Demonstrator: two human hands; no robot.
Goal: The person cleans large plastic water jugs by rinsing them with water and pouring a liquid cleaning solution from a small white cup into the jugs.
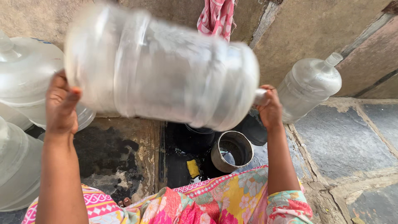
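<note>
Between the two raised hands a big clear water jug (161, 68) is held sideways, its base to the left and its neck to the right, blurred as if in motion. Left hand (61, 103) is pressed flat against the jug's base, thumb up along the rim, grasping it from the end. Right hand (269, 108) is clenched round the neck, so the mouth of the jug is hidden inside the fist. Both forearms reach up from the patterned pink and yellow garment (215, 203) at the bottom of the view, elbows low and wrists high.

Judging by the wet dark patch of floor (107, 153), the small yellow sponge (192, 168) lying on it and the metal pot (232, 151) holding a little water below the jug, the washing looks to be in its middle stretch (whether there is water inside the jug cannot be told through the blur).

Other clear jugs stand at the left (25, 79) and one leans against the stone wall at the right (309, 85). A pink and white cloth (216, 16) hangs on the wall above.
</note>
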